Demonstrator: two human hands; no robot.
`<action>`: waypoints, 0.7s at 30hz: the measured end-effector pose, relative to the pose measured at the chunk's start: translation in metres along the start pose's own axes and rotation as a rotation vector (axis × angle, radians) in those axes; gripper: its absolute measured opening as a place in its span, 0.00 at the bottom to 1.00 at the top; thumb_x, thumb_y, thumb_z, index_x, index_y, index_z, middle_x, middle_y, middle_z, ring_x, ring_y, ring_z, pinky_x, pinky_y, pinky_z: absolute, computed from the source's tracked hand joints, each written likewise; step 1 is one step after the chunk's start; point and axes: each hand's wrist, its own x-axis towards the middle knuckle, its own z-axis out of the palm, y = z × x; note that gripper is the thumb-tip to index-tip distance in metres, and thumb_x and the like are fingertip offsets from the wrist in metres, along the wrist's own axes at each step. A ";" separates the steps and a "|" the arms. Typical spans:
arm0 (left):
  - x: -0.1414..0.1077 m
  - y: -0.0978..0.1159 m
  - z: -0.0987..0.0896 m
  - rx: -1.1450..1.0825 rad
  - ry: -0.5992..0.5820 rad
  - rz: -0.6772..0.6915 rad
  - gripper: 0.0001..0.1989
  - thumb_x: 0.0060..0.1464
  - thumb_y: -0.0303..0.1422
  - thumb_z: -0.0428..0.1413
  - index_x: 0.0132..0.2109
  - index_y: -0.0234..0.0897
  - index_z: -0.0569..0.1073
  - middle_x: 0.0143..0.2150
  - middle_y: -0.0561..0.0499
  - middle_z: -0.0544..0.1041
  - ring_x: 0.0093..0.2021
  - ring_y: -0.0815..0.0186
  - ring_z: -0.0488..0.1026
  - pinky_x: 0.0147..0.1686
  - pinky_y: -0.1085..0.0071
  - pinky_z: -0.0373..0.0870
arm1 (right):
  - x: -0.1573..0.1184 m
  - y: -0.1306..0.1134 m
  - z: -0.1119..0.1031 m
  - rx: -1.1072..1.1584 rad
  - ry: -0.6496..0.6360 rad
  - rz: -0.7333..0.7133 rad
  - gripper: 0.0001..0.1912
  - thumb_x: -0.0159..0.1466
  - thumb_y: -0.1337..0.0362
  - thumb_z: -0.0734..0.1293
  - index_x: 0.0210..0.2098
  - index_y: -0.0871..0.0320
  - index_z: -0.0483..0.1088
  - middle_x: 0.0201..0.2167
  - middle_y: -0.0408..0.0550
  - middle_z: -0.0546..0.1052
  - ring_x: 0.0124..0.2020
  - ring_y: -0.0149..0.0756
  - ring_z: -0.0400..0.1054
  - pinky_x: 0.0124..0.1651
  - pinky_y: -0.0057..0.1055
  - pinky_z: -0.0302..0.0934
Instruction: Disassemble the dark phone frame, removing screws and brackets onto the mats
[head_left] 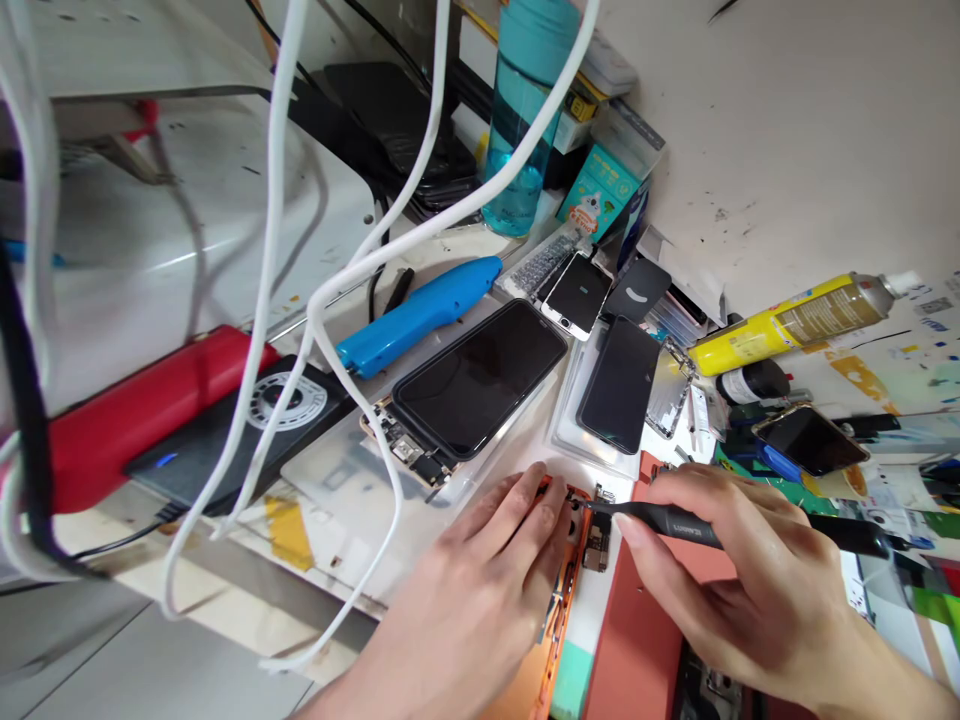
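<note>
The near phone frame (pixel 559 605) is bright orange, the slim tool (pixel 667 520) at its right black with pale lettering (pixel 687 531). Far off, a bottle (pixel 516 105) is translucent teal; at left, a handle (pixel 165 400) is red; at right, a spray can (pixel 795 320) is yellow and brownish.

Orange phone frame (pixel 568 592), tilted black tool (pixel 669 521)

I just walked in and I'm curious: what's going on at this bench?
A person's left hand rests on an orange phone frame. The right hand holds a black pen-shaped tool, its tip near the frame's far end, close to a small circuit board. Beyond the hands, a large dark-screened phone lies face up.
</note>
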 end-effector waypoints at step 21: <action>0.001 0.000 -0.001 0.019 0.015 -0.006 0.21 0.75 0.25 0.45 0.57 0.27 0.82 0.61 0.40 0.83 0.63 0.47 0.78 0.66 0.54 0.69 | 0.003 0.003 0.006 -0.025 0.005 -0.030 0.08 0.73 0.75 0.68 0.44 0.56 0.68 0.32 0.44 0.82 0.31 0.35 0.78 0.32 0.33 0.68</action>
